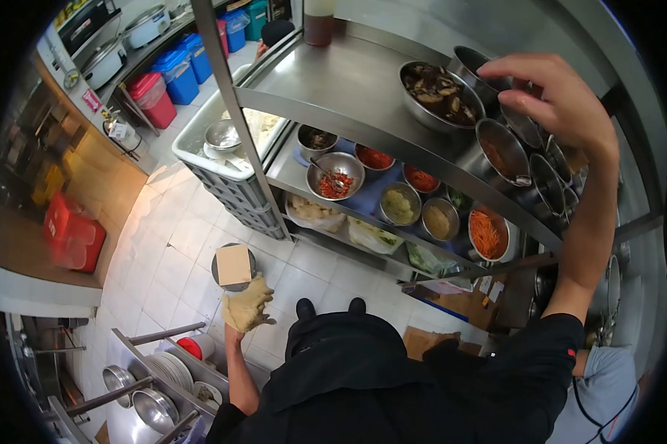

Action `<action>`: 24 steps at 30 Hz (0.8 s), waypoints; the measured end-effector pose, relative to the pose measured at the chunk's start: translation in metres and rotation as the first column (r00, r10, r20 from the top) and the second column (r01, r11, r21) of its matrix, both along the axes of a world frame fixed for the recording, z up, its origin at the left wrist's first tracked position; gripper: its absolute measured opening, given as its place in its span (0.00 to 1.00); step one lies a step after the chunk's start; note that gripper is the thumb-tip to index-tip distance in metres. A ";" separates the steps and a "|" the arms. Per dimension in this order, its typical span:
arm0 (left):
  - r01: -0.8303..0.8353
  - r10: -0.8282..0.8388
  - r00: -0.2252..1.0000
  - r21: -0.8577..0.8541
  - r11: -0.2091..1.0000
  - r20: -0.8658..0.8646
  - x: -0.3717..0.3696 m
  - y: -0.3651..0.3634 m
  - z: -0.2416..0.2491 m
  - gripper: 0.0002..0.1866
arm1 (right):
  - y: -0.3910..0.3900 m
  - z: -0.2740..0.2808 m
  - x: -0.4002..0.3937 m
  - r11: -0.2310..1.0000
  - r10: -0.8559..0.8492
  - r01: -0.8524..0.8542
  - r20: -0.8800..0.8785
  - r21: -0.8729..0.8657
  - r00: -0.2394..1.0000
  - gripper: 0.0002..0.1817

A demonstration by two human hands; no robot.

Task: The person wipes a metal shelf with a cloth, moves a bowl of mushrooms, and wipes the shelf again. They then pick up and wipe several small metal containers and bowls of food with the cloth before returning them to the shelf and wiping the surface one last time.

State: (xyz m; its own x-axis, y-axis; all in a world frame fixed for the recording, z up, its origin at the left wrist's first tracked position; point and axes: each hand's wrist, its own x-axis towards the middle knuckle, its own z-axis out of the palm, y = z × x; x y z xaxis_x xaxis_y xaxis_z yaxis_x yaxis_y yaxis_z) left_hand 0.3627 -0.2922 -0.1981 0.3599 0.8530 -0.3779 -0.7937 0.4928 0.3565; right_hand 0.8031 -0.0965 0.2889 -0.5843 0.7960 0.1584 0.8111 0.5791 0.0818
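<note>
My left hand (248, 305), in a pale yellow work glove, is low at the left and grips the near edge of a dark round dish (250, 259). A flat square tan board (233, 265) lies on that dish; what is under the board is hidden. My right hand (544, 92) is bare and raised over the upper shelf, thumb and fingers apart, with nothing between them. Just beneath its fingertips is a steel container (470, 63). Beside that stands a steel bowl of dark sliced mushrooms (437, 92), and nearer me a container of brown sauce (502, 148).
The steel shelf (348, 70) holds a bottle (319, 26). Below are bowls of chopped red pepper (335, 177) and shredded carrot (487, 235). A white tub (222, 159) sits on grey crates. Plates (172, 374) stand at lower left. Another person's sleeve (596, 392) is at lower right.
</note>
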 end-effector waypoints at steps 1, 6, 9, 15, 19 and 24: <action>-0.015 0.028 0.984 0.073 0.997 -0.175 0.001 0.000 0.005 0.27 | -0.008 -0.002 0.004 0.991 0.115 -0.108 -0.086 0.084 0.990 0.15; -0.115 0.246 0.780 0.255 0.960 -0.576 -0.018 0.010 0.020 0.28 | -0.072 0.002 0.000 0.994 0.083 -0.066 -0.209 0.087 0.974 0.16; -0.133 0.304 0.726 0.308 0.942 -0.616 -0.028 0.025 0.047 0.28 | -0.093 -0.059 -0.034 0.931 0.366 -0.330 -0.446 0.158 0.817 0.16; 0.105 0.373 0.654 0.568 0.816 -0.658 -0.040 0.074 0.144 0.26 | -0.030 -0.269 -0.174 0.679 0.128 -0.642 -0.803 -0.357 0.582 0.40; 0.115 0.250 0.594 0.389 0.914 -0.764 -0.085 0.098 0.154 0.25 | -0.020 -0.380 -0.263 0.348 -0.270 -0.848 -0.909 -0.400 0.318 0.69; 0.331 0.430 0.261 0.499 0.801 -0.864 -0.132 0.117 0.164 0.35 | -0.059 -0.370 -0.317 0.217 -0.372 -0.841 -0.839 -0.495 0.398 0.46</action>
State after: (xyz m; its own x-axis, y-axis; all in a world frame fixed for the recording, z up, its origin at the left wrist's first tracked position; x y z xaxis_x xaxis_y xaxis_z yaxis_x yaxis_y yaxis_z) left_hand 0.2304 -0.1751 -0.0338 0.0333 0.9955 0.0893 0.2790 -0.0950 0.9556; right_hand 0.4863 -0.1553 -0.0811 -0.8439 0.5331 0.0601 -0.1344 -0.1016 -0.9857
